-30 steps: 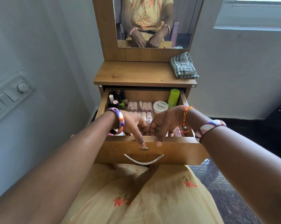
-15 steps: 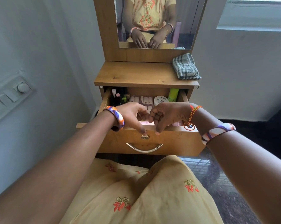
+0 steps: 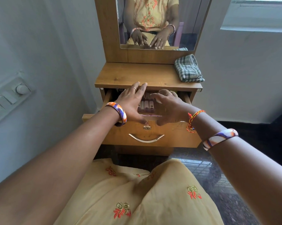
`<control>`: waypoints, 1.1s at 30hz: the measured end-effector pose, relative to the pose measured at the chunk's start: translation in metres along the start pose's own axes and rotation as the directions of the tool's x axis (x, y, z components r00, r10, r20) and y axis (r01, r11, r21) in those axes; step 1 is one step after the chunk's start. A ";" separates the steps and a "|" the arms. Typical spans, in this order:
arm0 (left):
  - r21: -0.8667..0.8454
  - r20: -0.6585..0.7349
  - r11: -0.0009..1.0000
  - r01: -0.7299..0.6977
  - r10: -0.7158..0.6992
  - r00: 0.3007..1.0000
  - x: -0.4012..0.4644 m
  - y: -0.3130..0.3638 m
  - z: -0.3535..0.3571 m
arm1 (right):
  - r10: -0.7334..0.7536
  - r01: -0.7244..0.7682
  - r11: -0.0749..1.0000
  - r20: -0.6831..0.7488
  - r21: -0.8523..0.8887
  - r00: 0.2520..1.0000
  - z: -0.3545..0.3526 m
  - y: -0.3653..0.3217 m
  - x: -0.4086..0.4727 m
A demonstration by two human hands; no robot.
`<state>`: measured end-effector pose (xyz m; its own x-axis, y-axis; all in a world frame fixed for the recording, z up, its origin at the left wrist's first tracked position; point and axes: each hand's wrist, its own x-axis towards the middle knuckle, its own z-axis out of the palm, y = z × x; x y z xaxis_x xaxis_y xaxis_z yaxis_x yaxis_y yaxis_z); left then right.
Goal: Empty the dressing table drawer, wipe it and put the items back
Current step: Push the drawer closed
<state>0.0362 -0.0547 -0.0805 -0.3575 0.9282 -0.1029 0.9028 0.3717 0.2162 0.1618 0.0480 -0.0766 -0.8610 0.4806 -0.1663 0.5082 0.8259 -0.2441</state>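
Both hands (image 3: 150, 105) flat over drawer (image 3: 169, 132)

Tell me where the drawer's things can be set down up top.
Bare wood runs across the dressing table top, bordered by the mirror frame behind, the folded checked cloth at the right end and the front edge. The open drawer is crowded with small bottles under both hands.

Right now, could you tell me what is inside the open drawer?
Inside the drawer, a row of small tubes shows between the left hand and right hand; everything else is hidden beneath them.
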 end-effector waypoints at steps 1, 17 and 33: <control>0.024 0.000 1.000 0.000 0.000 1.000 0.002 0.001 -0.001 | 0.001 -0.001 0.999 -0.004 -0.039 1.000 0.002 0.000 0.002; 0.240 0.025 0.969 0.060 -0.068 0.997 0.046 -0.008 -0.015 | 0.004 -0.058 0.962 -0.200 -0.266 0.980 0.019 0.009 0.031; -0.020 -0.391 0.997 0.073 -0.075 0.917 0.065 -0.033 0.025 | -0.007 -0.116 0.961 -0.442 -0.251 0.897 0.032 0.019 0.057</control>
<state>-0.0103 -0.0072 -0.1187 -0.4891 0.8296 0.2693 0.8694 0.4385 0.2279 0.1227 0.0817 -0.1212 -0.7849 0.5553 0.2750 0.5830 0.8121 0.0243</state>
